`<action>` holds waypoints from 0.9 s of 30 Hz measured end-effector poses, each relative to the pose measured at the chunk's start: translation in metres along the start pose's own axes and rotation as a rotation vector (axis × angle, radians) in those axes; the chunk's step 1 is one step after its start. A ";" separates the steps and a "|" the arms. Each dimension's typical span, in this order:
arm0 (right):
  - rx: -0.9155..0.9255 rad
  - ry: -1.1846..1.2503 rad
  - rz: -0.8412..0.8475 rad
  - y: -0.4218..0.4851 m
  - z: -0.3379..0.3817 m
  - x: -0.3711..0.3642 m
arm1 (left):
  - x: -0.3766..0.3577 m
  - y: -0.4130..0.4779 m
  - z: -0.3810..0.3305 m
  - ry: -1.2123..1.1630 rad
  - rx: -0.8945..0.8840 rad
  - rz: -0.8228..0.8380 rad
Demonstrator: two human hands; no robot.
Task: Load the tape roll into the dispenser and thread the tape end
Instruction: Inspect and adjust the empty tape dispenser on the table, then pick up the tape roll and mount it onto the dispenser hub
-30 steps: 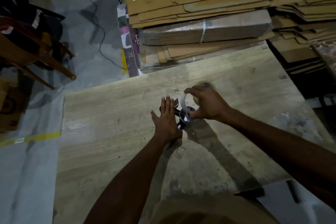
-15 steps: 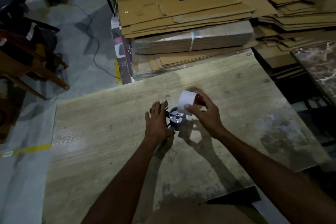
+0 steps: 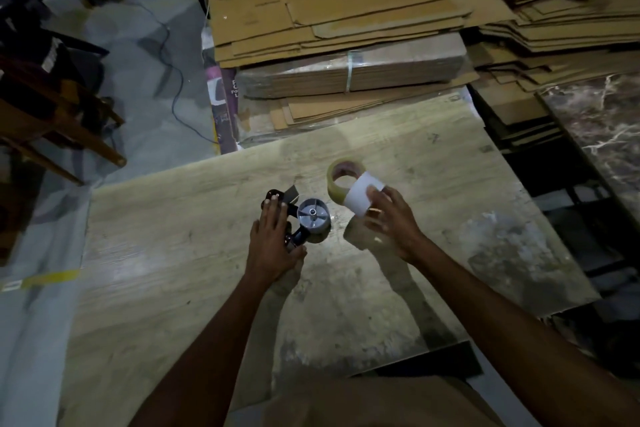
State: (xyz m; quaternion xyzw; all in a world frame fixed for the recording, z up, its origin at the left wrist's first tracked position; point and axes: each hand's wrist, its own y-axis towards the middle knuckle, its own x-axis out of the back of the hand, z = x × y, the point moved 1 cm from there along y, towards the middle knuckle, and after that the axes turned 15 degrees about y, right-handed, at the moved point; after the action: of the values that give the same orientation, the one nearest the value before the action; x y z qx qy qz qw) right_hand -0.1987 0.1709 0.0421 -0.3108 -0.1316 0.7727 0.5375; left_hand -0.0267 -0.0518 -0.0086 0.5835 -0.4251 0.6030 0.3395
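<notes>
The dispenser [image 3: 298, 218] lies on its side on the table [image 3: 173, 253], a little left of the frame's centre, with its bare grey hub facing up. The left hand [image 3: 273, 246] lies flat over the dispenser's handle and frame, fingers stretched toward the top of the frame and pressing it down rather than gripping; the fingertips reach the black front end beside the metal blade plate.

To the right of the hub, and clear of it, the right hand [image 3: 391, 222] holds a white core [image 3: 362, 196], fingers curled over its right side. The core is tilted, and I cannot tell whether its lower edge touches the table. The tape roll [image 3: 344, 178], clear yellowish tape, lies just behind the core, toward the top of the frame; it is not on the hub. Whether roll and core touch cannot be told.

The two hands are apart, the hub between them.

Flattened cardboard [image 3: 346, 28] is stacked beyond the table's far edge, across the upper part of the frame.
</notes>
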 end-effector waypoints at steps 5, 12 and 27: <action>0.609 -0.746 -0.174 0.007 0.009 0.034 | -0.001 -0.003 -0.004 -0.006 0.057 -0.002; 0.806 -1.018 -0.205 0.029 0.011 0.087 | -0.005 -0.009 -0.013 -0.036 0.090 -0.017; 0.882 -1.151 -0.056 0.023 -0.011 0.054 | 0.013 -0.026 -0.027 -0.154 0.221 -0.276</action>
State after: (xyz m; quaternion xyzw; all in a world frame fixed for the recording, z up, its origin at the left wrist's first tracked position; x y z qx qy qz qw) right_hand -0.2211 0.2094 0.0027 0.3941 -0.0777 0.7811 0.4780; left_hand -0.0154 -0.0181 0.0083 0.7142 -0.2971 0.5474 0.3195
